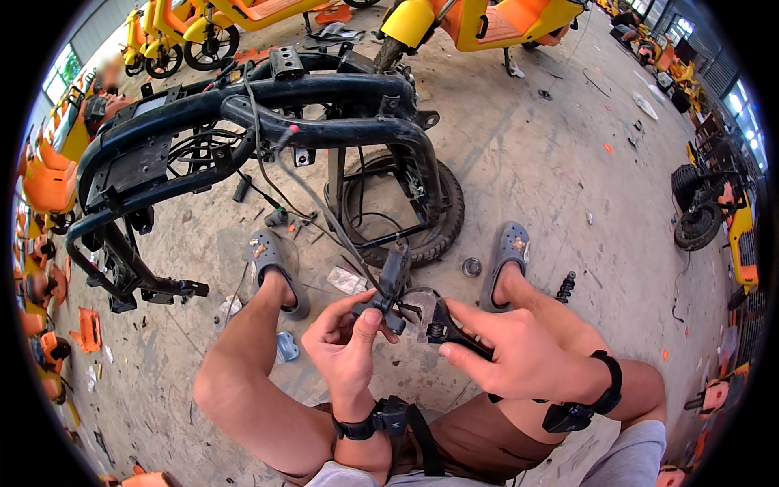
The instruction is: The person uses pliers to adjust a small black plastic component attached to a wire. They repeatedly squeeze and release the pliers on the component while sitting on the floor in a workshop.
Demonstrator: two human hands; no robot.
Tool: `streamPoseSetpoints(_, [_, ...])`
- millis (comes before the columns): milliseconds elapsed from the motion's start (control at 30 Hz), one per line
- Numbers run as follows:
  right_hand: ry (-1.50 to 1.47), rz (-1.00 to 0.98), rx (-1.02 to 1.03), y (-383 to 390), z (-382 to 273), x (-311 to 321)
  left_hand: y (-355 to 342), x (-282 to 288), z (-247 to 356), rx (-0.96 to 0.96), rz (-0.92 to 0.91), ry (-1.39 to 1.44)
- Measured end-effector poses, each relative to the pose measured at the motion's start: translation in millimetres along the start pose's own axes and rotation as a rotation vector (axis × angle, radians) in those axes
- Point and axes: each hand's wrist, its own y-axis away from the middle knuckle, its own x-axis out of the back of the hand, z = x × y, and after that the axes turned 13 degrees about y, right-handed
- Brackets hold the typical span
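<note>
1. Centre front: dark block-shaped part (395, 272), pinched in left hand (345, 345). Probably rigid, fairly light; hold by the body, off the cable (326, 213).
2. Right hand (519, 349) closed on adjustable wrench (448, 329); head touching or just beside part, can't tell. Likely heavy, stiff.
3. Beyond: tyre (454, 203), black frame (345, 133); cable runs toward frame, likely limiting swing.

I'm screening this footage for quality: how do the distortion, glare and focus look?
In the head view, straight edges bend toward the black rim; there too, windows at far right glare white, while the left hand, right hand and adjustable wrench look fairly sharp.
</note>
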Motion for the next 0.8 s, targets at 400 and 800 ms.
streamPoseSetpoints(400, [0.877,0.242,0.389,7,7,-8,1,1,-5,0.034,0.061,0.087])
streamPoseSetpoints(800, [0.247,0.11,0.213,0,-3,11,-4,3,-8,-0.11,0.093,0.151])
